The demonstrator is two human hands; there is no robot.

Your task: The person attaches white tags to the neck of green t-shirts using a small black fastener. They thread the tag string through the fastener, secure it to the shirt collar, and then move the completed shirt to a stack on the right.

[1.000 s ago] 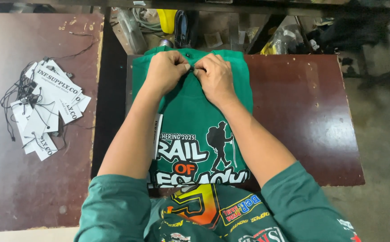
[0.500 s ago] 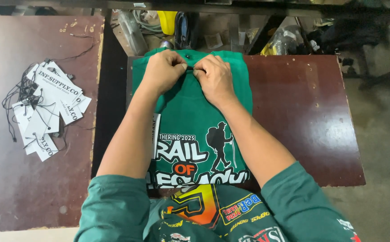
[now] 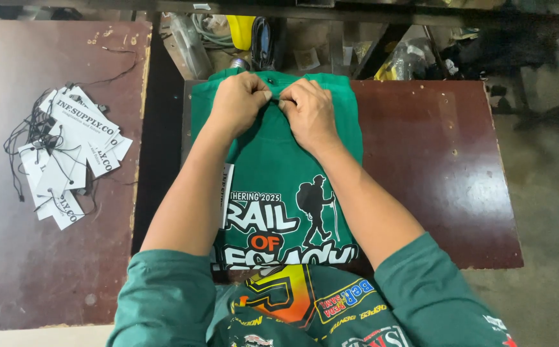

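A folded green shirt with a white, orange and black hiker print lies on a small dark brown table. Both of my hands sit close together at the shirt's far edge, by the collar. My left hand pinches the green fabric between thumb and fingers. My right hand pinches the fabric right beside it, knuckles up. A white tag pokes out at the shirt's left side, next to my left forearm.
A pile of white paper hang tags with black strings lies on a larger brown table to the left. A dark gap separates the two tables. Cluttered tools, bottles and a yellow object sit beyond the far edge. Concrete floor is at the right.
My hands stay at the collar with only small finger shifts; the shirt has not moved.
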